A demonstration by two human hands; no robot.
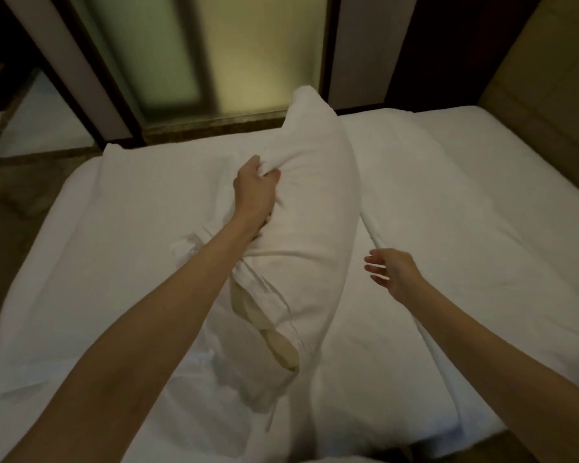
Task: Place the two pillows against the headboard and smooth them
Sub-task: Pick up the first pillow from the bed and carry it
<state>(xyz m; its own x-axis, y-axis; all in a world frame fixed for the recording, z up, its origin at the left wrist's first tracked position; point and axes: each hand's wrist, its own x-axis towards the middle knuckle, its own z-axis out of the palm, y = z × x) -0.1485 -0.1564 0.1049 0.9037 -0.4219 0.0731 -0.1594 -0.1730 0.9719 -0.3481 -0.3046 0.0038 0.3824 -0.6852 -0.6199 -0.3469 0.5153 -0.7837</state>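
As left hand (253, 188) grips, pillow (310, 208) upright

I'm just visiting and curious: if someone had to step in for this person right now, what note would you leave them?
Left hand: clenched on a bunch of fabric on the side of the white pillow, holding it up on edge over the bed.
Right hand: open, empty, fingers spread, just right of the pillow, not touching it.
Pillowcase end nearest you gapes, with yellowish filling showing.
Headboard: tan panel at the far right.
Done: nothing placed yet. I cannot make out a second pillow.
Left: set this pillow against the headboard, find and place the other, smooth both.
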